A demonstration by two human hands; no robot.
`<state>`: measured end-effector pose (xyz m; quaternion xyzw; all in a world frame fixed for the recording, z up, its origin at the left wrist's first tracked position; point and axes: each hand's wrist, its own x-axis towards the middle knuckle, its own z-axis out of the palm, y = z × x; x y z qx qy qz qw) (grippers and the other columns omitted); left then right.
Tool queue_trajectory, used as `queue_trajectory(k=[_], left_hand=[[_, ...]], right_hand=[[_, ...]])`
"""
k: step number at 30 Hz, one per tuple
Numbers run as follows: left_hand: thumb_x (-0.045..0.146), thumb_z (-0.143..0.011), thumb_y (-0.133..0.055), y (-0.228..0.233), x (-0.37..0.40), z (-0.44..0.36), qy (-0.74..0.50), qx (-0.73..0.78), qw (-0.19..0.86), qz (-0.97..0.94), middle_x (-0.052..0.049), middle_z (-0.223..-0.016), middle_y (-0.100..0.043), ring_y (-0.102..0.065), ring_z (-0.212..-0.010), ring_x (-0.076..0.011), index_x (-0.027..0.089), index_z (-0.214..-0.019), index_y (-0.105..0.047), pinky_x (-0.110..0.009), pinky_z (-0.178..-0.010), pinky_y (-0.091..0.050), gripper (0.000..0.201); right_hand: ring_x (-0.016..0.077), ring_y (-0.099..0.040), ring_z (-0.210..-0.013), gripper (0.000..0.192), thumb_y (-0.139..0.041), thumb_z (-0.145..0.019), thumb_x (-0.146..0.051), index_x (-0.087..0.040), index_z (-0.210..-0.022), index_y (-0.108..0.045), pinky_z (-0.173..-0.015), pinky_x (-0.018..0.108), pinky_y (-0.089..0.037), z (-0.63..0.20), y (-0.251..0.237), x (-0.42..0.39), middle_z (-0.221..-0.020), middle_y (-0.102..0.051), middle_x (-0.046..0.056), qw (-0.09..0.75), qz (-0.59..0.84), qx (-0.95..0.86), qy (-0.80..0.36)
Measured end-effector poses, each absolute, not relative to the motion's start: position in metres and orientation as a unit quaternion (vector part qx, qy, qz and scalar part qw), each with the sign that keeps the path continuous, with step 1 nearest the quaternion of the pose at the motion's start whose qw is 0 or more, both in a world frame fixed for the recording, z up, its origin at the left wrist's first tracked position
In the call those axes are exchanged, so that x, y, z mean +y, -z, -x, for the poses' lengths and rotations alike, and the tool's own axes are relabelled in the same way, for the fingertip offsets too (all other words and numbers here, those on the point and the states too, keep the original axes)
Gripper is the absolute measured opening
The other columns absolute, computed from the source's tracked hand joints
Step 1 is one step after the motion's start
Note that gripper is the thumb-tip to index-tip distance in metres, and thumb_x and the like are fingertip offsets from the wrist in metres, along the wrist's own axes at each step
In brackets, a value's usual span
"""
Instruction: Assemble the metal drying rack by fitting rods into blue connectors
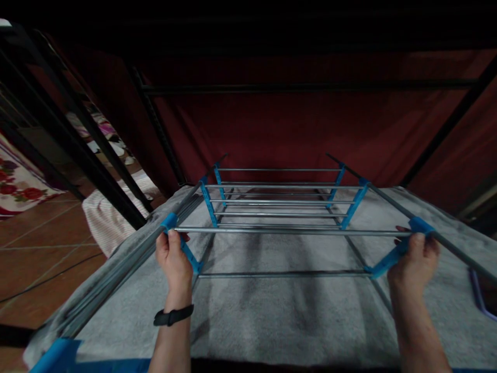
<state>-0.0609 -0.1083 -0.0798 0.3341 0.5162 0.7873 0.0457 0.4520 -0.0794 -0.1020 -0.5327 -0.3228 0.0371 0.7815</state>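
A rack frame of grey metal tubes (287,231) and blue plastic brackets lies on a grey blanket (272,311). My left hand (173,256), with a black band on its wrist, is closed around the near left blue bracket (189,255), its thumb by the end of the crossing tube. On the other side, my right hand (413,264) grips the near right blue bracket (392,257), fingers wrapped behind it. Farther off, more blue brackets (353,207) carry several cross tubes between two long side tubes (392,202).
Several loose metal tubes (116,274) lie along the blanket's left side. A blue strip (58,356) shows at the lower left. Dark metal posts (104,178) stand left, before a tiled floor (50,241). A purple-edged object (478,295) lies at right. Dark red cloth (272,129) hangs behind.
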Motion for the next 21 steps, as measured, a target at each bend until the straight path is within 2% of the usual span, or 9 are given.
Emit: queue_trajectory(k=[7,11,16,21], left_hand=[[0.052,-0.092,-0.055,0.083,-0.105,0.058,-0.770,0.544,0.003,-0.332,0.006,-0.067,-0.051,-0.048,-0.062,-0.0120,0.021,-0.087,-0.055,-0.027,-0.063,-0.039,0.031],[0.053,-0.092,-0.052,0.082,-0.104,0.054,-0.767,0.562,-0.021,-0.311,0.006,-0.065,-0.050,-0.046,-0.061,-0.0124,0.020,-0.081,-0.053,-0.028,-0.062,-0.038,0.034],[0.052,-0.091,-0.052,0.079,-0.103,0.050,-0.776,0.552,-0.011,-0.304,0.006,-0.065,-0.050,-0.047,-0.060,-0.0122,0.020,-0.086,-0.055,-0.028,-0.062,-0.040,0.032],[0.051,-0.087,-0.056,0.073,-0.105,0.051,-0.791,0.530,0.016,-0.305,0.006,-0.063,-0.054,-0.051,-0.055,-0.0121,0.020,-0.084,-0.054,-0.027,-0.056,-0.041,0.031]], right_hand=[[0.0218,-0.063,-0.081,0.043,-0.055,-0.086,-0.061,-0.026,-0.111,-0.058,-0.082,0.044,-0.050,-0.455,0.110,-0.076,-0.092,-0.064,0.002,0.762,0.565,-0.317,-0.011],[0.0209,-0.063,-0.085,0.040,-0.053,-0.087,-0.059,-0.025,-0.110,-0.058,-0.081,0.041,-0.050,-0.455,0.111,-0.074,-0.096,-0.063,0.002,0.765,0.562,-0.314,-0.001],[0.0196,-0.063,-0.089,0.043,-0.052,-0.090,-0.056,-0.023,-0.116,-0.057,-0.083,0.038,-0.049,-0.449,0.107,-0.073,-0.100,-0.065,0.002,0.776,0.539,-0.327,-0.005],[0.0205,-0.063,-0.097,0.051,-0.034,-0.097,-0.059,-0.020,-0.122,-0.058,-0.087,0.039,-0.049,-0.445,0.102,-0.075,-0.103,-0.068,0.004,0.764,0.563,-0.314,-0.028]])
